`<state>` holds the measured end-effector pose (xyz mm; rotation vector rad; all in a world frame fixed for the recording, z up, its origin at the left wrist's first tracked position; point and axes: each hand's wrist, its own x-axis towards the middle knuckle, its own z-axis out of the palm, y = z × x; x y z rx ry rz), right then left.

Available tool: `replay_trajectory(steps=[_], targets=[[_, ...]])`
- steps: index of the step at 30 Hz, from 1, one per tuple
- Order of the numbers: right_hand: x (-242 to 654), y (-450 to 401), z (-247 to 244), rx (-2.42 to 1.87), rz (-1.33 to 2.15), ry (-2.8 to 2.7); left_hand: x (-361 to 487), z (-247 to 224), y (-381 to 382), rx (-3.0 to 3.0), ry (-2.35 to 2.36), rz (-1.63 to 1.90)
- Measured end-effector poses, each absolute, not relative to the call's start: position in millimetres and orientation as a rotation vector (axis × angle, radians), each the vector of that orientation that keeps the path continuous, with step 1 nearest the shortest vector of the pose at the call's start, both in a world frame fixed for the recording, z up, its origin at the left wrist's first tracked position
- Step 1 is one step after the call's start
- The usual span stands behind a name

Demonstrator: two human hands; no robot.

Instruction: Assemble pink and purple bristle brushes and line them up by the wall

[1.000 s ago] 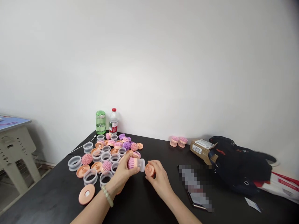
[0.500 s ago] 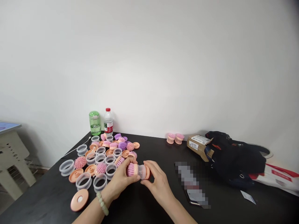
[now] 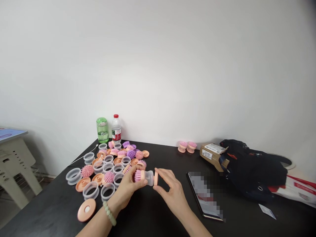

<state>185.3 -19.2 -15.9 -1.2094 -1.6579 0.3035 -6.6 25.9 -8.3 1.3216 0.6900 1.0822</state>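
Note:
My left hand (image 3: 130,185) is closed round a brush head (image 3: 139,176) with pink bristles on a peach base. A clear ring (image 3: 149,178) sits against that base, on its right side. Between thumb and fingers, my right hand (image 3: 170,189) pinches a round peach cap (image 3: 156,178) at the ring's right end; a narrow neck shows between cap and ring. Left of my hands lie loose clear rings (image 3: 90,190), peach caps (image 3: 83,184) and bristled heads in pink (image 3: 108,177) and purple (image 3: 131,154). One larger peach disc (image 3: 86,210) with a pale centre lies nearest the table's front.
Two assembled pink brushes (image 3: 187,147) stand by the wall. To the right are a phone (image 3: 204,197), partly pixelated, a cardboard box (image 3: 211,154), a dark bag (image 3: 251,174) and a card (image 3: 267,211). A green bottle (image 3: 102,130) and a red-capped bottle (image 3: 116,129) stand at the back left.
The peach cap in my right hand has moved slightly right, away from the clear ring, and a gap with a neck now shows. My left hand keeps its hold. The view has shifted slightly.

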Motion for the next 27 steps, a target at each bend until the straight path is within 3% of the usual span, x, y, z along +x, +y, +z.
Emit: replay_trajectory(steps=[12,20,27], targets=[[181,-17,-26,-0.999,0.672,-1.499,-4,-1,18,1.118,0.627,0.948],[183,-19,-22,-1.031,0.706,-1.466,-6,-1,18,1.078,0.662,0.929],[184,-21,-20,-1.012,0.536,-1.593,-6,-3,19,1.031,0.673,0.901]])
